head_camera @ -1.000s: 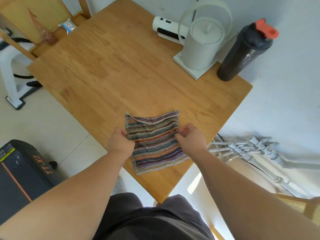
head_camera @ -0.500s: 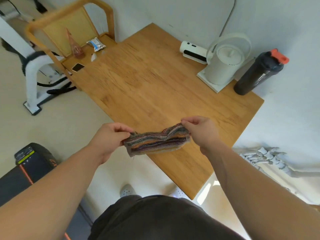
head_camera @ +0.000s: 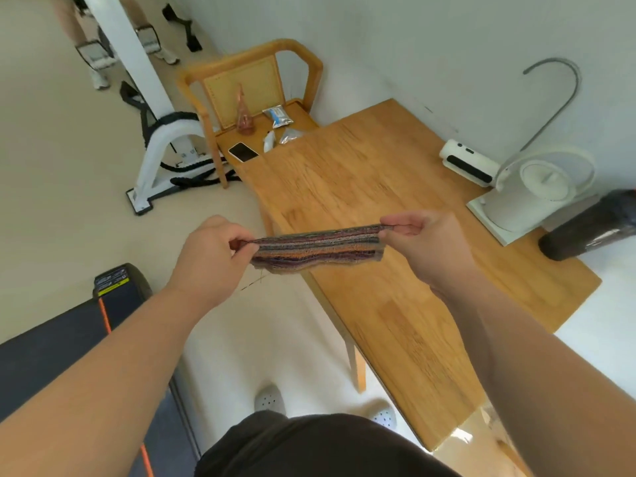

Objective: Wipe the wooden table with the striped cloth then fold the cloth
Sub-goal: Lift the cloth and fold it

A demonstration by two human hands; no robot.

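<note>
left hand [head_camera: 210, 249], right hand [head_camera: 426, 242] raised level, arms extended | pinching opposite ends of striped cloth [head_camera: 318, 247], narrow band stretched in air across wooden table [head_camera: 378, 187] edge | dark bottle [head_camera: 585, 232] cut off at right

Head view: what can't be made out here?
Striped cloth: fold count unclear; its ends are hidden inside the left hand and right hand.
Dark bottle: top cut off by the right edge.
Packet on the chair: print too small.
Table: part of its edge hidden behind the right forearm.
</note>
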